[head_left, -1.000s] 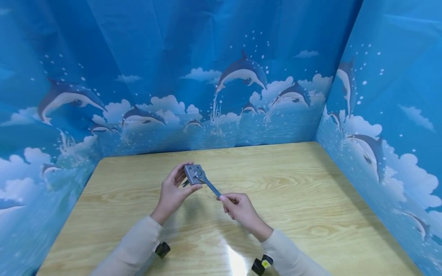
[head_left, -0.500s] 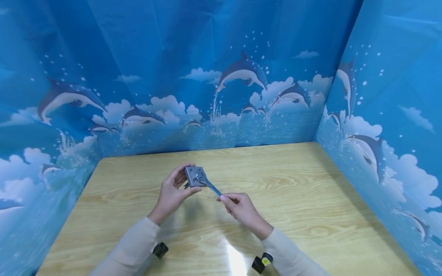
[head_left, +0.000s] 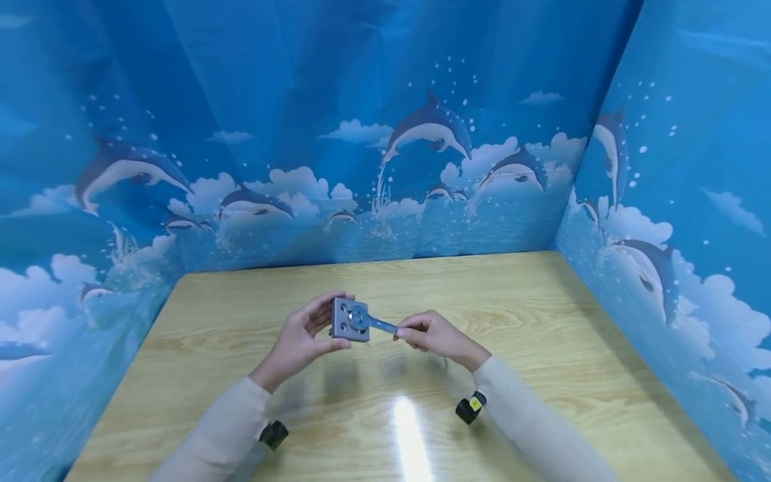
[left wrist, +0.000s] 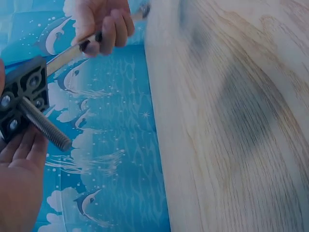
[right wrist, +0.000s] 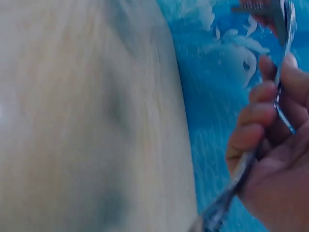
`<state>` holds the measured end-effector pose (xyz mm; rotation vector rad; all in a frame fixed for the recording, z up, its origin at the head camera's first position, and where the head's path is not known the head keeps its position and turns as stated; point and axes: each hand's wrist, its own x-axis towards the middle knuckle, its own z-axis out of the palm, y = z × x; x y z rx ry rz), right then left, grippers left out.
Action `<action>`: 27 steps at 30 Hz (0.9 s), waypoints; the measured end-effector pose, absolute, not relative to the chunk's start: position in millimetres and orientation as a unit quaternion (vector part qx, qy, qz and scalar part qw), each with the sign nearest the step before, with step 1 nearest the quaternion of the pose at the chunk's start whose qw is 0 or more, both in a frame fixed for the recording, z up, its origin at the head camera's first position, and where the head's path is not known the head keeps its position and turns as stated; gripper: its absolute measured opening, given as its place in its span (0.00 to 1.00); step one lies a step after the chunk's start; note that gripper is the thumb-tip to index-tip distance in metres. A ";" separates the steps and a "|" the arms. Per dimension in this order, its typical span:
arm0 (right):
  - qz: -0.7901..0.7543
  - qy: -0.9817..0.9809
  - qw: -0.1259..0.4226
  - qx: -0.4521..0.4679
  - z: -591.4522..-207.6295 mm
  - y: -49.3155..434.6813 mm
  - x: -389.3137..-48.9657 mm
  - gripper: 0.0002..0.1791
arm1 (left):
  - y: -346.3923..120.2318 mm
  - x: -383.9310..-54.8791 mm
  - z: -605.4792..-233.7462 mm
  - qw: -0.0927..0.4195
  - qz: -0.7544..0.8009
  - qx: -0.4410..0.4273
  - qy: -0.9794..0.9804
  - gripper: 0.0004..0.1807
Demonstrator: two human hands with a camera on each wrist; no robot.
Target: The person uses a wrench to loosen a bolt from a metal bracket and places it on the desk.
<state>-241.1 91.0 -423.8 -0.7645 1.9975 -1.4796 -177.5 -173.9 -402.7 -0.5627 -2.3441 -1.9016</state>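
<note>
My left hand (head_left: pixel 296 346) holds a square grey metal plate (head_left: pixel 340 331) by its edges above the table, thumb below and fingers behind. Holes show near the plate's corners. A threaded bolt (left wrist: pixel 47 124) sticks out of its dark, ribbed back in the left wrist view. On the front face, the ring end of a combination wrench (head_left: pixel 382 325) sits around the bolt head at the plate's centre. With thumb and fingers my right hand (head_left: pixel 441 336) grips the wrench's handle, which points right and slightly down. The handle's far end (right wrist: pixel 224 203) runs past the palm in the right wrist view.
Beneath both hands lies a wood-grain table (head_left: pixel 512 314). Blue dolphin-print curtains (head_left: pixel 289 134) stand along its back and sides. Black wrist cameras (head_left: pixel 274 435) hang under both sleeves.
The wrench has swung from slanting down to nearly level as my right hand rose away and rightward. My left hand and the plate have shifted slightly right and nearer.
</note>
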 end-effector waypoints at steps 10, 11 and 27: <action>-0.413 0.786 0.232 -0.397 -404.6 92.9 -288.9 0.09 | -169.2 -166.3 -389.6 -0.028 -0.610 -0.254 -0.751 0.39; -0.399 0.787 0.234 -0.409 -399.5 92.3 -291.8 0.08 | -168.1 -164.5 -387.7 -0.036 -0.609 -0.255 -0.751 0.39; -0.285 0.796 0.238 -0.478 -363.6 80.4 -306.9 0.09 | -168.4 -168.9 -409.3 -0.113 -0.601 -0.291 -0.735 0.40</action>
